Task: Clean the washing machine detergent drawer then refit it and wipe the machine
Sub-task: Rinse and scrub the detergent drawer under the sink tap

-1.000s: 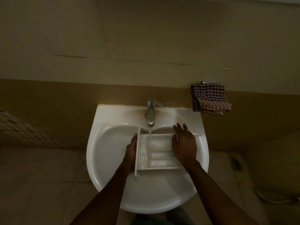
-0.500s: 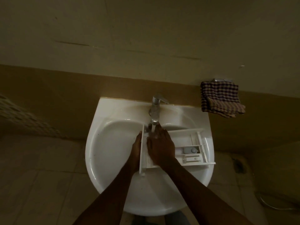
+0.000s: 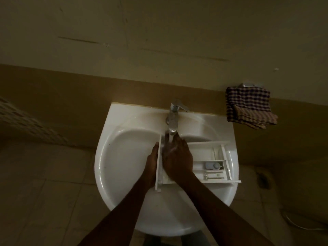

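Screening the drawer point(image 3: 204, 150), right hand point(image 3: 177, 158) under tap point(image 3: 174, 115)

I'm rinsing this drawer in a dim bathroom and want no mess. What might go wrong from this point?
Water from the running tap hits the right hand inside the detergent drawer, whose far end lies over the right rim of the sink; runoff may spill to the floor. The left hand is only against the front panel, so the wet drawer might slip. The small grey insert could wash loose.
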